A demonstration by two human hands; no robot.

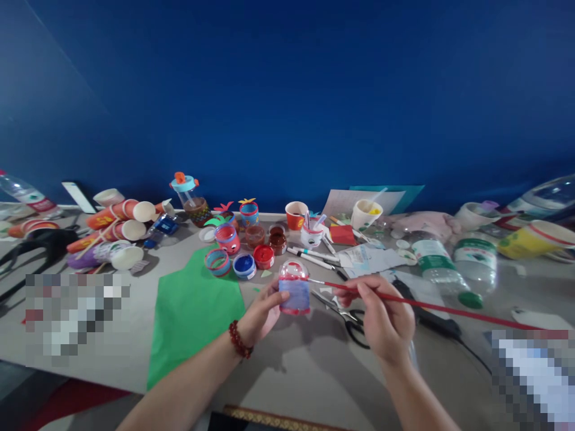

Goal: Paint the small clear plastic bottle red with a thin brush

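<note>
My left hand (265, 308), with a beaded bracelet at the wrist, is closed round a cut plastic bottle piece (294, 294). The piece is painted blue on its side, with red along its lower edge and at the shoulder, and its rounded end is clear. In my right hand (381, 311) is a long red paintbrush (431, 305), gripped like a pen. Its tip meets or nearly meets the red band at the right edge of the piece. Just beyond stand open paint jars: blue (245, 264), red (263, 256) and brown (277, 239).
Scissors (357, 328) lie under my right hand, near a black glue gun (431, 320). Green paper (193, 311) covers the table at left. Bundled paper cups (121, 221) lie far left, and bottles (433, 260) at right. A blue wall (287, 102) rises behind.
</note>
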